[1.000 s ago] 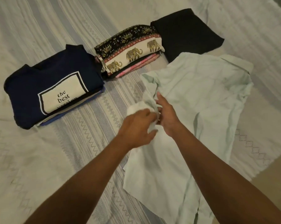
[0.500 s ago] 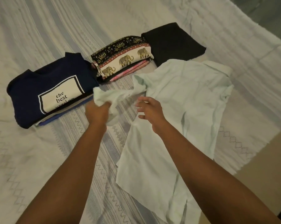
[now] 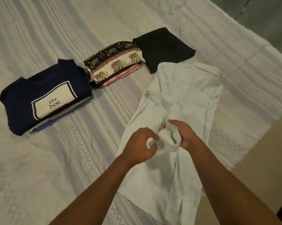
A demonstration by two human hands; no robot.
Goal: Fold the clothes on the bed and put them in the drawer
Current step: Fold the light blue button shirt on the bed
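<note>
Both hands [image 3: 139, 143] [image 3: 185, 135] grip the pale shirt's [image 3: 185, 88] sleeve.

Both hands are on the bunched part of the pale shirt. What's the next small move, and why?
Probably pull the wad out straight with the left hand while the right hand holds the shirt down, then lay it flat. Both hands grip a bunched wad mid-shirt, so it cannot be folded neatly yet; the other clothes already lie folded.
</note>
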